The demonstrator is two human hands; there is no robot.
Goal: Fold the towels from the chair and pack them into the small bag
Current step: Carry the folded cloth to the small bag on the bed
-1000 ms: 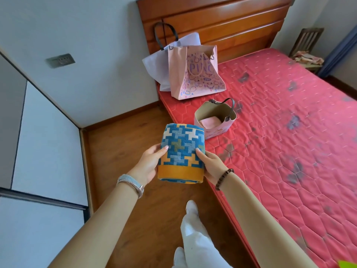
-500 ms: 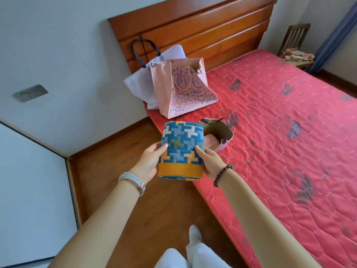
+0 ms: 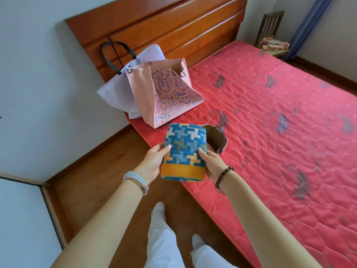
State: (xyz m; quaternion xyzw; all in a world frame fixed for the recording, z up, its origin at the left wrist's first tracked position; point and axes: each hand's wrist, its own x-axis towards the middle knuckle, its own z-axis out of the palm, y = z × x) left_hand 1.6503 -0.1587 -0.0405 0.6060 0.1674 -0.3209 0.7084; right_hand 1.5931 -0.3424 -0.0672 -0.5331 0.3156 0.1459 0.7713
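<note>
You are standing on the brown wooden floor [image 3: 92,190] just beside the red quilted mattress [image 3: 289,151], which serves here as the landmark. Off the mattress's left edge, your left hand [image 3: 152,163], wearing a silver mesh watch [image 3: 136,179] at the wrist, is gripping the left side of the folded blue, white and orange patterned towel [image 3: 183,151], thumb lying on its face and the other fingers hidden behind it. You are holding that towel in the air right over the mattress's left edge, orange band toward you. Behind it, at the mattress's head-end corner, the pink paper gift bag with doodle print [image 3: 166,93] is leaning open, and the white bag with black handles [image 3: 119,89] is standing just behind that, against the brown wooden headboard [image 3: 173,26]. Your right hand [image 3: 210,163], with a dark beaded bracelet [image 3: 224,176] on the wrist, is clasping the towel's right side, thumb on the front. Just past the towel, on the mattress near its left edge, the small beige bag with a brown strap [image 3: 218,140] is sitting with its mouth open, mostly hidden by the towel. Beyond the mattress's far right corner, the dark wooden chair [image 3: 270,29] is carrying a heap of pale crumpled towels [image 3: 274,43], near the blue curtain [image 3: 309,26].
</note>
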